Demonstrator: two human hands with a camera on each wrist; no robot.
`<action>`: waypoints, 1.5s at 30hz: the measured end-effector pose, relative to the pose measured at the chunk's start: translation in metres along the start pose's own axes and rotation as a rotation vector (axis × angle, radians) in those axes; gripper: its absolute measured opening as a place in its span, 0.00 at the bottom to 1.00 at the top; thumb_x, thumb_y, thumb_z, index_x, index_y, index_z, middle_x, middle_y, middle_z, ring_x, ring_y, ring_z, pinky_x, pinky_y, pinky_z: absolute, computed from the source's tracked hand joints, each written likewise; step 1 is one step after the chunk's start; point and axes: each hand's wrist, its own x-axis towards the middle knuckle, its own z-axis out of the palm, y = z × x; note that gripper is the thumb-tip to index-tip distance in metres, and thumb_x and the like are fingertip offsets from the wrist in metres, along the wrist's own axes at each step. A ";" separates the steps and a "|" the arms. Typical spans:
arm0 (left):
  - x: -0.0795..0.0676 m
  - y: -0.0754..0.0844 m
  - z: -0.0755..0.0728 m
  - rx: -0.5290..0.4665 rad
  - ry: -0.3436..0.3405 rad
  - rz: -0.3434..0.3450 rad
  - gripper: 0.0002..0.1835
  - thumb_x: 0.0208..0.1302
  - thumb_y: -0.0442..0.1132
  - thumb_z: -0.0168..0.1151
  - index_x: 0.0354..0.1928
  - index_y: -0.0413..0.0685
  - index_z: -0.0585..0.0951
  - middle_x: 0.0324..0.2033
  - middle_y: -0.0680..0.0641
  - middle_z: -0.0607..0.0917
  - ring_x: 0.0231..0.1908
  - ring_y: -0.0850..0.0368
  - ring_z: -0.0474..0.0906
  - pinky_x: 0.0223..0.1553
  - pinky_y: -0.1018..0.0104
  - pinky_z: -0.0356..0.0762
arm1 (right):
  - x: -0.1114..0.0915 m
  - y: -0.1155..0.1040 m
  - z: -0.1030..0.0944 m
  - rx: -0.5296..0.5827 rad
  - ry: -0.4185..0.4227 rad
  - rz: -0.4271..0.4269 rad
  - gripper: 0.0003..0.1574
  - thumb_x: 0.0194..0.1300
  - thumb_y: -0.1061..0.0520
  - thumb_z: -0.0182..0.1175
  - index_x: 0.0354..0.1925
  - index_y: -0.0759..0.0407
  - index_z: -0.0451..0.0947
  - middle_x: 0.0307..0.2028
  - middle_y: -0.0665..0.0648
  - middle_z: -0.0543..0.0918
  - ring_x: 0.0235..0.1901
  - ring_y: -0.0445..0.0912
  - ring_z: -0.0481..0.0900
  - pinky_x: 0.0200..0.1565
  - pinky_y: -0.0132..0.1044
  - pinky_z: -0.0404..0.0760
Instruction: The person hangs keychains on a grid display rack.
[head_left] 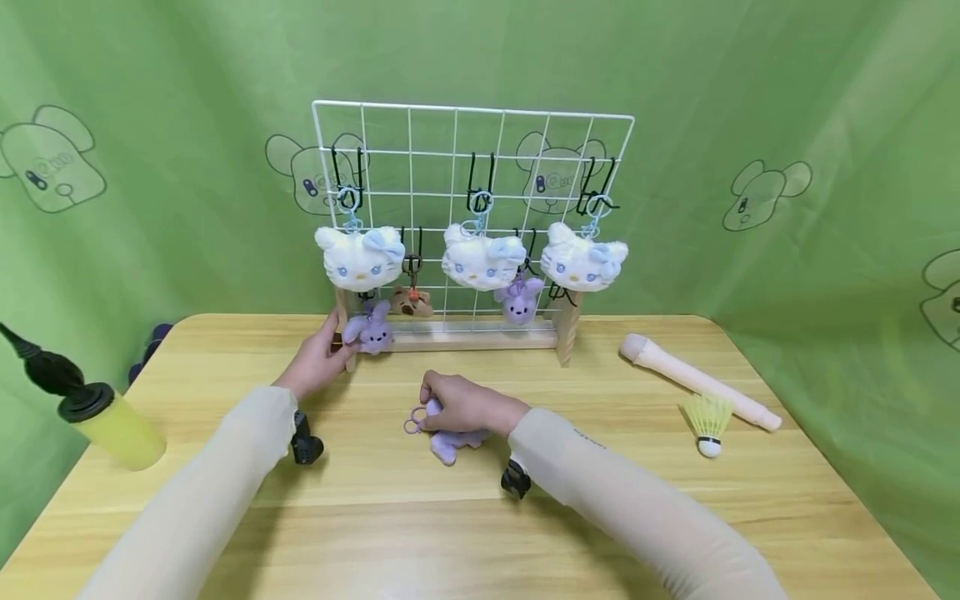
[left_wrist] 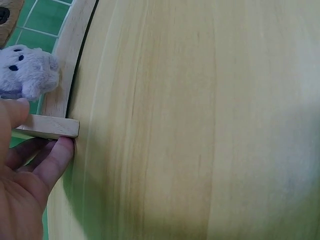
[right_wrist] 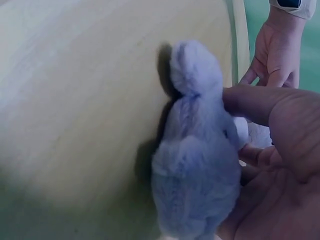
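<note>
My right hand [head_left: 468,404] grips a purple plush keychain [head_left: 447,447] low over the middle of the table, its purple ring [head_left: 412,423] sticking out to the left. Close up in the right wrist view, the fuzzy plush [right_wrist: 195,160] lies between thumb and fingers. My left hand [head_left: 315,358] holds the left wooden foot of a white wire grid rack [head_left: 457,108]. In the left wrist view the thumb is on one side of that wooden foot [left_wrist: 50,126] and the fingers on the other. Right beside this hand hangs another purple plush [head_left: 375,333].
White cat-face plush keychains [head_left: 483,258] hang from black hooks on the grid. Below them hang a brown plush [head_left: 411,302] and a purple plush [head_left: 519,302]. At right lie a pale microphone-shaped stick [head_left: 701,379] and a yellow shuttlecock [head_left: 707,425]; a yellow pump bottle [head_left: 123,429] stands left.
</note>
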 end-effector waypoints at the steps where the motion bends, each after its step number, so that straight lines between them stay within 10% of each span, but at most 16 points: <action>1: 0.000 0.000 0.000 -0.002 -0.002 -0.005 0.43 0.78 0.34 0.53 0.84 0.41 0.39 0.73 0.22 0.67 0.66 0.25 0.75 0.64 0.40 0.83 | 0.000 0.000 0.001 -0.005 0.005 -0.001 0.16 0.69 0.57 0.69 0.48 0.59 0.74 0.41 0.56 0.81 0.37 0.44 0.75 0.37 0.30 0.75; 27: 0.000 0.000 0.002 0.002 0.009 -0.028 0.39 0.78 0.32 0.52 0.82 0.35 0.47 0.63 0.20 0.77 0.60 0.27 0.81 0.57 0.44 0.89 | -0.005 0.014 -0.002 0.021 0.099 -0.116 0.07 0.74 0.61 0.63 0.39 0.58 0.88 0.39 0.53 0.91 0.37 0.38 0.80 0.49 0.34 0.84; 45: 0.003 -0.004 0.002 -0.012 0.013 -0.017 0.39 0.76 0.30 0.53 0.82 0.35 0.48 0.58 0.20 0.80 0.54 0.29 0.84 0.49 0.49 0.92 | -0.039 0.059 -0.010 0.620 0.131 -0.130 0.14 0.85 0.57 0.43 0.52 0.66 0.70 0.49 0.71 0.89 0.52 0.56 0.90 0.51 0.30 0.89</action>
